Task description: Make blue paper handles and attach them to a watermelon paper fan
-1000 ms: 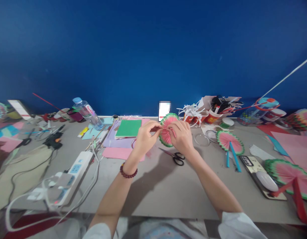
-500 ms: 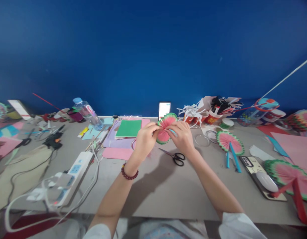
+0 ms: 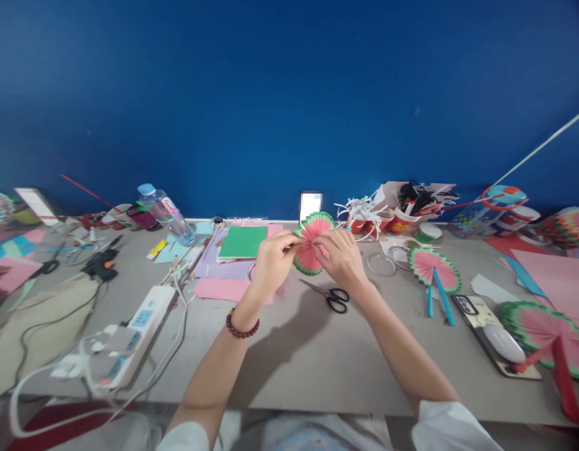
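paper fan (image 3: 310, 249), scissors (image 3: 330, 295) just beside

The water bottle (image 3: 165, 213) carries a red label with white lettering, too small and tilted to read; no other text is legible.

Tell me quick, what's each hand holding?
Left hand: closed, pinching the round pleated pink-and-green paper fan.
Right hand: closed, pinching the same fan's other side.
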Demonstrator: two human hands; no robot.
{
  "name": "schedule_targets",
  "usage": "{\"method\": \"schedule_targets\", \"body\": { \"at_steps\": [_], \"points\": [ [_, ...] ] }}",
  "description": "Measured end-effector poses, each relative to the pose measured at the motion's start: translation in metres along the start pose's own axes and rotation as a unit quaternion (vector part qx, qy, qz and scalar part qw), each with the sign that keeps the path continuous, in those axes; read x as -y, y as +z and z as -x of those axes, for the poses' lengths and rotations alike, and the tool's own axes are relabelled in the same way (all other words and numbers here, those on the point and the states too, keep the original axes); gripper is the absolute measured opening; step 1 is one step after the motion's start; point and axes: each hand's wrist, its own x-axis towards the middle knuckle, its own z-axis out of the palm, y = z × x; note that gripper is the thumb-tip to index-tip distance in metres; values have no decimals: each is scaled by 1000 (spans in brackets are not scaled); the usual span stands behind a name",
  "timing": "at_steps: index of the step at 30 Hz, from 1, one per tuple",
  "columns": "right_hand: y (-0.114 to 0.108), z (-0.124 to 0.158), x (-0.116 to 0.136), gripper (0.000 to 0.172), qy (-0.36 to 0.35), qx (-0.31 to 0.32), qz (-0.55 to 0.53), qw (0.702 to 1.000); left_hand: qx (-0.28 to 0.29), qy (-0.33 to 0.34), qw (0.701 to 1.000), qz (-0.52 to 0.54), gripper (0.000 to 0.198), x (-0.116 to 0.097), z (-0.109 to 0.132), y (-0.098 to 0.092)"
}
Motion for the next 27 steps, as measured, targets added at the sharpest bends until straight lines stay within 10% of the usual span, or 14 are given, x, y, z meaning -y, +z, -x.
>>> {"method": "schedule_targets", "body": {
  "at_steps": [27],
  "points": [
    [-2, 0, -3, 11, 29, 46, -40, 998, -16, -7, 1000, 16, 12, 2, -1, -3]
  ]
}}
